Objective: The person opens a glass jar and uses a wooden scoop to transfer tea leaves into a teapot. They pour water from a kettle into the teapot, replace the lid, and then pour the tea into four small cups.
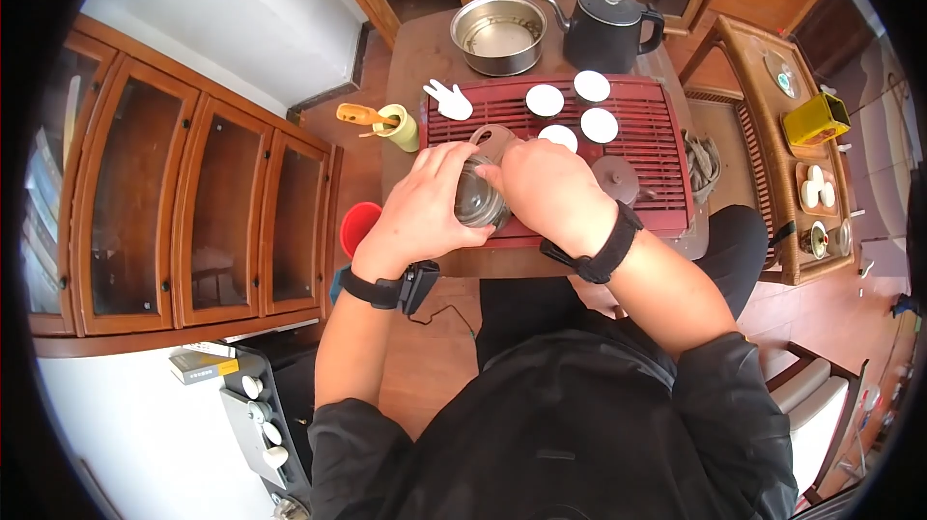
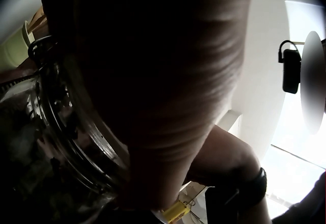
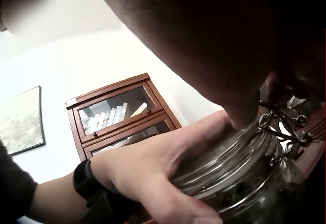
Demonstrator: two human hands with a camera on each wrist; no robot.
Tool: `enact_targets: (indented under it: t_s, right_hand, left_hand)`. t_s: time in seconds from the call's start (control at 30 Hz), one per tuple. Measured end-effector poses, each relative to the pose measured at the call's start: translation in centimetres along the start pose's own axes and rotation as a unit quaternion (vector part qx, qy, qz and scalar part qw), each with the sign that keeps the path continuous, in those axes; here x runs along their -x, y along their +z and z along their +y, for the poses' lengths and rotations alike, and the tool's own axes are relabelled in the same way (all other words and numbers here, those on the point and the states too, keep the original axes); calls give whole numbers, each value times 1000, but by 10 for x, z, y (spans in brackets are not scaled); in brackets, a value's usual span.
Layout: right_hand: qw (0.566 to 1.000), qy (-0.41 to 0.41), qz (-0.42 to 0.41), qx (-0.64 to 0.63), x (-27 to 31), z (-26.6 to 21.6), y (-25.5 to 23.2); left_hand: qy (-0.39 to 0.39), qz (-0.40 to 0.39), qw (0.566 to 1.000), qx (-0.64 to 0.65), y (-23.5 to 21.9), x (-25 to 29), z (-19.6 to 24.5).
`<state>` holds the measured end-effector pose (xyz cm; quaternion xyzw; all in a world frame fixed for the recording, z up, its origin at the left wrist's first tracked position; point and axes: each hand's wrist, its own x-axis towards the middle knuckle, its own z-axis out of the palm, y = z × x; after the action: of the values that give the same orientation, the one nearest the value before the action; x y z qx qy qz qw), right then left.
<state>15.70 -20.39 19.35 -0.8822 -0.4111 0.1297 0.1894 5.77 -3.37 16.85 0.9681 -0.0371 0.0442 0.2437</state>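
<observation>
A round glass jar [image 1: 480, 196] with dark contents sits tilted between both hands at the tea tray's near left edge. My left hand [image 1: 415, 206] grips its side, fingers at the far side and thumb at the near side. Over the top bends my right hand [image 1: 560, 190]; in the right wrist view its thumb presses at the jar's rim, close to the wire clasp [image 3: 285, 132]. The other right fingertips are mostly hidden behind the hand. A brown rounded piece [image 1: 493, 138] shows just beyond the fingers. Beside the right wrist stands a brown teapot [image 1: 616, 175].
The red slatted tea tray [image 1: 642, 124] carries several white cups [image 1: 599, 124] and a white hand-shaped ornament [image 1: 448, 100]. Behind it stand a steel pot [image 1: 499, 34] and a black kettle [image 1: 606, 29]. Left are a green holder [image 1: 404, 134] with wooden tools and a red bin [image 1: 360, 227].
</observation>
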Motion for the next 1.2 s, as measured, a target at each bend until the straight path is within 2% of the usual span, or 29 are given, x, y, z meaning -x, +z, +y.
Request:
enact_targets:
  t_s: [0.07, 0.17, 0.27, 0.37, 0.47, 0.57, 0.67, 0.77, 0.93, 1.07, 1.13, 1.2]
  right_hand:
    - [1000, 2, 10, -13, 0, -1, -4]
    - [973, -93, 204, -53, -5, 15, 28]
    - [972, -128, 155, -125, -6, 25, 29]
    - [976, -71, 84, -187, -5, 33, 20]
    - [970, -61, 86, -220, -1, 35, 21]
    - [960, -127, 171, -184, -4, 38, 30]
    - [956, -164, 143, -196, -4, 42, 23]
    - [972, -82, 1, -219, -4, 43, 2]
    - [968, -91, 25, -231, 2, 53, 9]
    - [970, -115, 71, -202, 13, 52, 13]
    - [969, -130, 118, -172, 20, 54, 7]
    - [963, -129, 156, -178, 29, 59, -6]
  left_hand:
    - [3, 2, 1000, 8, -2, -2, 0]
    - [6, 7, 1000, 20, -2, 0, 0]
    - [4, 6, 1000, 24, -2, 0, -1]
    - [3, 5, 1000, 27, -2, 1, -1]
    - [8, 14, 999, 28, -2, 1, -1]
    - [7, 12, 999, 32, -3, 2, 0]
    - [5, 6, 1000, 30, -3, 1, -1]
    - [0, -4, 1000, 31, -4, 1, -2]
    - [-32, 22, 997, 69, -2, 4, -3]
    - [-49, 97, 981, 163, 4, 13, -10]
    - [-45, 139, 968, 203, 13, 19, -17]
    - [-25, 162, 931, 325, 21, 25, -34]
